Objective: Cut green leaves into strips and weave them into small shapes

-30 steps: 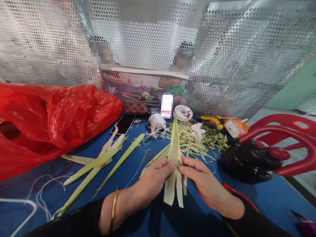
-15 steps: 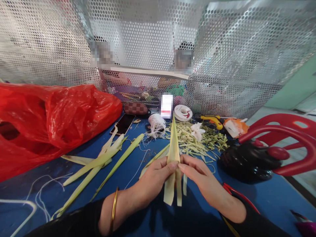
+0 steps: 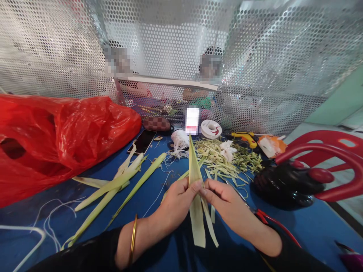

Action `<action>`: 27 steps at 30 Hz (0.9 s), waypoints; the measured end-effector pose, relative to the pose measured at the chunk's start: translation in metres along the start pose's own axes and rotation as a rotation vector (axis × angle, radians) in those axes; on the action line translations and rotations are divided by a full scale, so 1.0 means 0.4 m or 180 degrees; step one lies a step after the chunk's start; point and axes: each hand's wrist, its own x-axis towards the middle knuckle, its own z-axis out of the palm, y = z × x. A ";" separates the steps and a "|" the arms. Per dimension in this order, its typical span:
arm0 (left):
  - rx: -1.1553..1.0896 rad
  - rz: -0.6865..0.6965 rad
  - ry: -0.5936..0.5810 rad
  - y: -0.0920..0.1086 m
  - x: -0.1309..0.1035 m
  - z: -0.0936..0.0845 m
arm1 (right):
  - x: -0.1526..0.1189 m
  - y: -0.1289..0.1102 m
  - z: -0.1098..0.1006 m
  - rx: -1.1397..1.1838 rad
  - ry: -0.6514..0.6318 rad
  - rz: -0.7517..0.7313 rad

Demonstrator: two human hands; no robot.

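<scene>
A long pale green leaf strip (image 3: 195, 166) stands between my hands, its tip pointing away from me and its lower end split into strips. My left hand (image 3: 177, 198) pinches it between thumb and fingers from the left. On the right side, my right hand (image 3: 227, 200) grips the same leaf, its thumb close to the left thumb. Several more leaves (image 3: 107, 189) lie on the blue table (image 3: 113, 249) at the left. Beyond my right hand is a pile of cut green pieces (image 3: 218, 156).
Around the work are a red plastic bag (image 3: 70, 139), a phone (image 3: 143, 141), white thread (image 3: 180, 140), a white spool (image 3: 211, 129), a yellow tool (image 3: 246, 138), a black pot (image 3: 286, 185) and red-handled pliers (image 3: 278, 224). Two people sit behind the perforated screen (image 3: 170, 49).
The leaf's tip has swung left, and its lower strips have moved right and spread apart. Both hands still pinch it, with the fingers slightly shifted.
</scene>
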 end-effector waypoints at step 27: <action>-0.0396 -0.0089 -0.0157 0.003 0.000 0.003 | 0.002 -0.001 -0.005 0.0546 -0.0288 -0.0004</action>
